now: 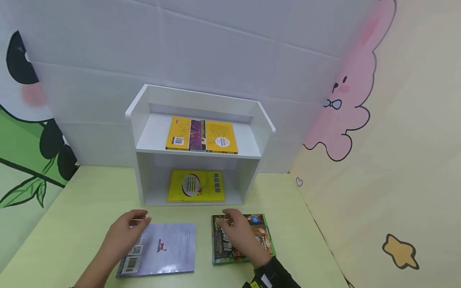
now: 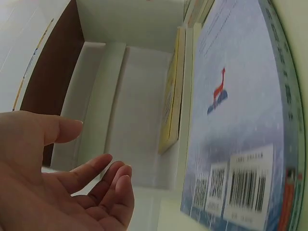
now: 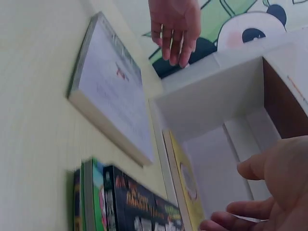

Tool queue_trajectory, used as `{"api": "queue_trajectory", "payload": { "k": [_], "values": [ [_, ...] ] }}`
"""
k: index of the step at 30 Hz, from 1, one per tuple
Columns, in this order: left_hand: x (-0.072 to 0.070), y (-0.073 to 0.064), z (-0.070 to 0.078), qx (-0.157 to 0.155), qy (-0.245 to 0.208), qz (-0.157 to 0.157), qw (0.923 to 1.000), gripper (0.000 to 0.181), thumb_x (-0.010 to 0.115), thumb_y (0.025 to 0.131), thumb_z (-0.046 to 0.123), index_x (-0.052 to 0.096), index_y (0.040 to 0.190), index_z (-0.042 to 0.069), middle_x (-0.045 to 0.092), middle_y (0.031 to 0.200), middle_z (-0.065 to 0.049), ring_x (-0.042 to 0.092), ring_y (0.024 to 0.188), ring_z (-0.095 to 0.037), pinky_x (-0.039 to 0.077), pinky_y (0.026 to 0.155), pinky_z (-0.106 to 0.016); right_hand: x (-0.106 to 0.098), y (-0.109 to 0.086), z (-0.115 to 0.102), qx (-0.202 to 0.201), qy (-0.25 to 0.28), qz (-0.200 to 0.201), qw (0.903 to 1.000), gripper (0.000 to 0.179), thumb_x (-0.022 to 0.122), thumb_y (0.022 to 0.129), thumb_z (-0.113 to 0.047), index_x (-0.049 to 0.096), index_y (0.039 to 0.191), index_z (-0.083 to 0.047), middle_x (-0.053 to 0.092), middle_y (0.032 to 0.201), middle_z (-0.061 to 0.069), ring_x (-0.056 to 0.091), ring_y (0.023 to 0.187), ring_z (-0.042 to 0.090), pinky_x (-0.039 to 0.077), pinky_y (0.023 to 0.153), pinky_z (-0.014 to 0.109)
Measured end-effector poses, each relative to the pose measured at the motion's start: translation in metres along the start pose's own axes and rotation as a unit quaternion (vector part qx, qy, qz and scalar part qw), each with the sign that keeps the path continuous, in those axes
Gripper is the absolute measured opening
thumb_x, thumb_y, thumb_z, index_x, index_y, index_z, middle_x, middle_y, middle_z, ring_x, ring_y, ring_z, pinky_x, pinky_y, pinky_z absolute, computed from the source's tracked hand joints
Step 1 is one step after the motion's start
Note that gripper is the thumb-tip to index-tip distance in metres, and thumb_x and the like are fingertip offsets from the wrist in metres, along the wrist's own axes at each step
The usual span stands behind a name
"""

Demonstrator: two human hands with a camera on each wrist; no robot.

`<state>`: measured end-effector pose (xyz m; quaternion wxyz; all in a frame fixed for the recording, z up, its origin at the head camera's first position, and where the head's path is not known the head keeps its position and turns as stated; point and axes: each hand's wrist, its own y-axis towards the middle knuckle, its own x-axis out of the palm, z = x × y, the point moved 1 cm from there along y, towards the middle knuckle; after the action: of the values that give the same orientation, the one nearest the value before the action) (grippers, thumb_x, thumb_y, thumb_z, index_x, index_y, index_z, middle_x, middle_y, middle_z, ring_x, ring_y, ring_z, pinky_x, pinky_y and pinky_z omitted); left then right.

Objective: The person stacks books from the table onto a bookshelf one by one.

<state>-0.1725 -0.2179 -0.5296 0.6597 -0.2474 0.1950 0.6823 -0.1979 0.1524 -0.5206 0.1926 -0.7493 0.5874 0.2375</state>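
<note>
My left hand [image 1: 120, 236] hovers over the left edge of a pale lavender book [image 1: 176, 248] lying on the table, its fingers loosely bent and holding nothing. In the left wrist view that book [image 2: 226, 110] shows a small red animal picture and a barcode label. My right hand [image 1: 240, 234] is above a short stack of dark, colourful books [image 1: 261, 232], fingers relaxed, nothing gripped. The right wrist view shows green-edged books [image 3: 91, 192] under a black-covered one [image 3: 139, 202]. Both hands [image 3: 175, 24] are apart from the books in these views.
Behind the books stands a white two-tier shelf [image 1: 142, 176]. A yellow and purple book [image 1: 180, 130] lies on its upper tier, a yellow book [image 1: 209, 188] on its lower one. A wall with a pink cartoon rabbit [image 1: 354, 116] borders the pale green table [image 1: 299, 240] on the right.
</note>
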Motion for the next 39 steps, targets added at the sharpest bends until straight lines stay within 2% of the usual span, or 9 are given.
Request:
{"api": "queue_trajectory", "payload": {
  "k": [3,8,14,17,22,27,31,35,39],
  "values": [
    [-0.007,-0.002,-0.011,-0.016,0.028,-0.007,0.9995,0.066,0.061,0.113,0.049,0.057,0.151,-0.006,0.065,0.143,-0.029,0.062,0.131,-0.050,0.053,0.103,-0.066,0.010,-0.006,-0.010,0.020,0.019,-0.033,0.9991,0.047,0.070,0.111,-0.036,0.067,0.145,-0.003,0.071,0.114,0.002,0.068,0.099,0.019,0.057,0.077,0.039],
    [-0.013,-0.011,-0.034,-0.060,0.077,-0.025,0.9949,0.068,0.063,0.111,0.045,0.058,0.143,-0.014,0.067,0.132,-0.034,0.066,0.122,-0.052,0.056,0.098,-0.065,0.034,-0.016,-0.020,0.050,0.013,-0.084,0.9952,0.049,0.074,0.107,-0.039,0.071,0.138,-0.001,0.073,0.094,-0.006,0.070,0.078,0.013,0.057,0.069,0.036],
    [-0.010,-0.026,-0.053,-0.103,0.089,-0.057,0.9891,0.077,0.064,0.108,0.049,0.057,0.136,-0.022,0.070,0.122,-0.033,0.068,0.113,-0.050,0.057,0.095,-0.062,0.064,-0.019,-0.019,0.084,-0.008,-0.110,0.9904,0.056,0.076,0.105,-0.043,0.072,0.132,0.006,0.078,0.094,0.002,0.074,0.085,0.021,0.063,0.081,0.048],
    [-0.007,-0.031,-0.056,-0.112,0.081,-0.064,0.9882,0.079,0.065,0.108,0.053,0.058,0.135,-0.022,0.070,0.122,-0.034,0.069,0.111,-0.048,0.057,0.094,-0.062,0.074,-0.019,-0.018,0.098,-0.019,-0.116,0.9883,0.058,0.077,0.103,-0.046,0.073,0.130,0.006,0.079,0.102,0.007,0.075,0.097,0.027,0.062,0.092,0.054],
    [-0.002,-0.035,-0.059,-0.118,0.082,-0.067,0.9873,0.082,0.064,0.107,0.057,0.061,0.133,-0.021,0.070,0.123,-0.036,0.068,0.114,-0.052,0.056,0.096,-0.064,0.081,-0.018,-0.021,0.099,-0.027,-0.113,0.9884,0.059,0.076,0.103,-0.049,0.075,0.128,0.004,0.078,0.114,0.013,0.074,0.105,0.032,0.060,0.097,0.058],
    [0.000,-0.037,-0.059,-0.122,0.089,-0.071,0.9859,0.076,0.066,0.106,0.049,0.061,0.131,-0.023,0.070,0.123,-0.037,0.065,0.117,-0.057,0.056,0.097,-0.065,0.087,-0.021,-0.023,0.106,-0.028,-0.117,0.9871,0.054,0.075,0.104,-0.050,0.076,0.118,0.002,0.075,0.101,0.008,0.071,0.090,0.027,0.060,0.084,0.049],
    [0.002,-0.038,-0.052,-0.120,0.087,-0.067,0.9867,0.069,0.069,0.105,0.039,0.060,0.132,-0.024,0.070,0.123,-0.037,0.067,0.115,-0.055,0.056,0.097,-0.066,0.091,-0.025,-0.022,0.116,-0.014,-0.116,0.9864,0.044,0.076,0.104,-0.049,0.074,0.102,-0.005,0.065,0.082,0.002,0.059,0.070,0.020,0.048,0.065,0.037],
    [0.003,-0.041,-0.046,-0.114,0.095,-0.063,0.9870,0.067,0.068,0.104,0.036,0.059,0.133,-0.024,0.069,0.124,-0.038,0.067,0.115,-0.055,0.055,0.097,-0.067,0.092,-0.027,-0.022,0.120,0.006,-0.107,0.9870,0.040,0.077,0.103,-0.047,0.070,0.101,-0.008,0.062,0.082,0.002,0.058,0.070,0.019,0.045,0.065,0.035],
    [0.002,-0.042,-0.043,-0.120,0.095,-0.062,0.9863,0.067,0.069,0.104,0.035,0.058,0.133,-0.025,0.069,0.124,-0.039,0.068,0.113,-0.053,0.055,0.097,-0.067,0.092,-0.028,-0.024,0.124,0.047,-0.095,0.9866,0.043,0.078,0.103,-0.043,0.068,0.116,-0.003,0.065,0.095,0.003,0.062,0.082,0.021,0.055,0.075,0.042]
  ]
}}
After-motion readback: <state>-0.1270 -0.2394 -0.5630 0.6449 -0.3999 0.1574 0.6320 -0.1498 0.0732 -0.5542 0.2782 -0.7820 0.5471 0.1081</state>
